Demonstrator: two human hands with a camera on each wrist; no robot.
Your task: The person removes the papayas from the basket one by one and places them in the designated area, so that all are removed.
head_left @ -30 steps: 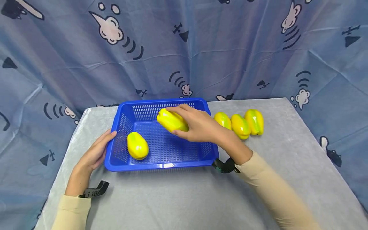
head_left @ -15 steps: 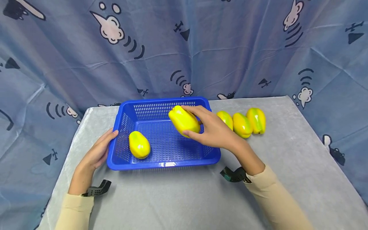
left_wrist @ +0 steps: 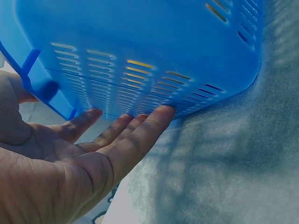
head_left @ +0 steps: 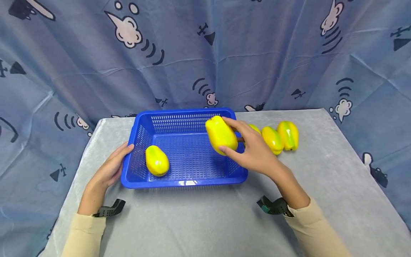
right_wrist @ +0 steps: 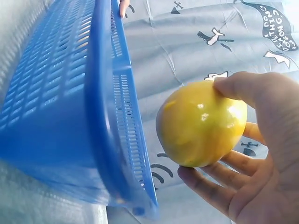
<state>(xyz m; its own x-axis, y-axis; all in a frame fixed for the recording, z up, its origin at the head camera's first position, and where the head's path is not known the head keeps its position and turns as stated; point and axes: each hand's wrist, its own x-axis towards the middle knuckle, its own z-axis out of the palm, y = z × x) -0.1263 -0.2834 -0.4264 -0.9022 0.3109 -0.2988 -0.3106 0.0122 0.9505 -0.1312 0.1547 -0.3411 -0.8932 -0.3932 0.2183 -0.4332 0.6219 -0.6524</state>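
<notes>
My right hand (head_left: 257, 151) holds a glossy yellow papaya (head_left: 221, 135) between thumb and fingers, raised over the right end of a blue plastic basket (head_left: 184, 184). In the right wrist view, the papaya (right_wrist: 201, 123) is beside the basket rim (right_wrist: 100, 93), apart from it. A second papaya (head_left: 157, 161) lies inside the basket at the left. My left hand (head_left: 110, 166) holds the basket's left side, thumb over the rim. From the left wrist, the fingers (left_wrist: 140, 135) lie nearly straight against the slotted outer wall (left_wrist: 154, 28).
Several more yellow-green papayas lie right of the basket, among them one at the end (head_left: 288, 135) and one beside it (head_left: 272, 139); another is mostly behind my right hand. The grey-covered table (head_left: 192, 221) ends at a patterned blue curtain (head_left: 179, 53).
My right hand has carried the papaya rightward across the basket, turning it more upright. My left hand stays on the basket's left side. The whole view has shifted slightly.
</notes>
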